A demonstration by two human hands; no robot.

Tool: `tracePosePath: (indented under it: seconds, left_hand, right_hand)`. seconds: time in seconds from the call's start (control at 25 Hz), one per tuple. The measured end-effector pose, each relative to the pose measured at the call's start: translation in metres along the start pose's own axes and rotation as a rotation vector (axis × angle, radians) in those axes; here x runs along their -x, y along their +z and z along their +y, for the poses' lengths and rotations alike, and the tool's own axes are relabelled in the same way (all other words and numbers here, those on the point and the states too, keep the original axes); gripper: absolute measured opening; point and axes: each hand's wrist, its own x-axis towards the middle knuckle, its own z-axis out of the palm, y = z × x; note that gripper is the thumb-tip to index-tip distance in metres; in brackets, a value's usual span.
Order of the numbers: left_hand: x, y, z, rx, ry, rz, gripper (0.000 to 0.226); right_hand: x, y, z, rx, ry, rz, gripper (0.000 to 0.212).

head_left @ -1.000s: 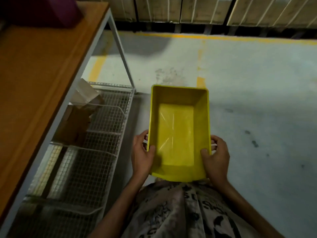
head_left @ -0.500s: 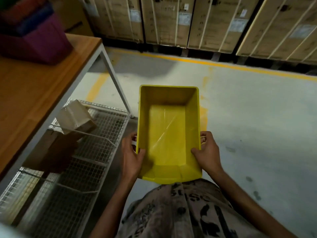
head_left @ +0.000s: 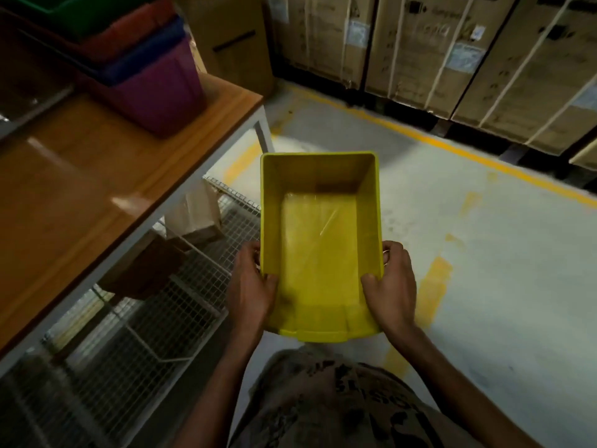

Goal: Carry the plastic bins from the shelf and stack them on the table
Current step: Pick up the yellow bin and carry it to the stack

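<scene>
I hold an empty yellow plastic bin [head_left: 318, 240] in front of my body, above the floor and just right of the table. My left hand [head_left: 250, 286] grips its left wall near the front corner, and my right hand [head_left: 392, 282] grips the right wall, thumbs inside the rim. On the wooden table [head_left: 97, 176] at the upper left stands a stack of nested bins: a purple bin [head_left: 155, 88] at the bottom, then a blue one [head_left: 145, 58], a red one [head_left: 126, 33] and a green one [head_left: 77, 11] on top.
A wire-mesh rack [head_left: 181, 305] under the table holds a brown paper-wrapped parcel [head_left: 193, 211]. Strapped cardboard cartons [head_left: 452, 50] line the far wall behind a yellow floor line [head_left: 452, 150]. Grey concrete floor [head_left: 500, 286] spreads to the right.
My view has lifted and swung toward the table, bringing the stack of bins into sight. The yellow bin stays in both hands and has come closer to the table's corner.
</scene>
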Motion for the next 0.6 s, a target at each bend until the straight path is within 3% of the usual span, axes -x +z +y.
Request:
tracePosePath:
  seconds: [0.32, 0.6]
  left_hand:
    - [-0.128, 0.000, 0.036, -0.006, -0.074, 0.097, 0.047]
    - [-0.207, -0.008, 0.078, 0.207, -0.126, 0.158, 0.051]
  right_hand:
    - [-0.142, 0.020, -0.063, -0.035, -0.081, -0.028, 0.051]
    - [-0.248, 0.014, -0.112, -0.128, -0.159, -0.093, 0.051]
